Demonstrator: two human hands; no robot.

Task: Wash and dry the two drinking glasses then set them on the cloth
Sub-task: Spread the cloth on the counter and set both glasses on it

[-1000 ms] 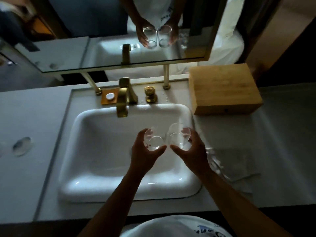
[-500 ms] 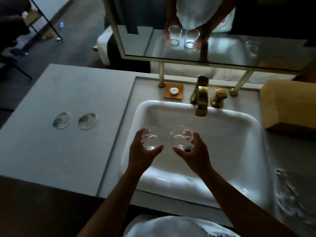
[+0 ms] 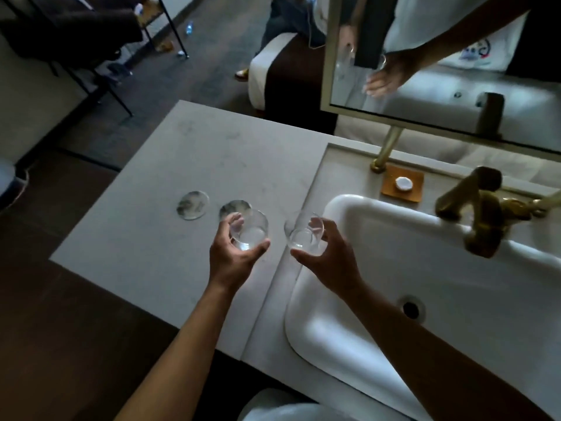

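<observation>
Each hand carries one drinking glass, and both hang above the grey counter (image 3: 145, 238) just left of the white sink basin (image 3: 455, 299). The left hand (image 3: 232, 256) wraps fingers and thumb round the left glass (image 3: 250, 230); the right hand (image 3: 329, 259) grips the right glass (image 3: 303, 235) the same way. Both glasses are tipped, mouths pointing away from the person and up, bases toward the palms. The right glass sits over the basin's left rim; the left glass is further left, over bare counter.

Two round coasters lie on the counter left of the basin. The nearer coaster (image 3: 235, 208) is partly hidden behind the left glass, so that glass is almost above it; the farther coaster (image 3: 193, 205) lies just beyond, well clear of the right hand. The left hand is plainly the nearer one to both.

No cloth shows anywhere on this side, so the setting-down spot cannot be fixed from here. I cannot tell whether the glasses are wet or dry.

Right of the basin's rear edge stand the brass faucet (image 3: 476, 208) and an orange tray (image 3: 402, 183) holding a small white piece; a mirror (image 3: 440, 71) hangs behind. Nothing stands between the glasses and the counter beneath them.
</observation>
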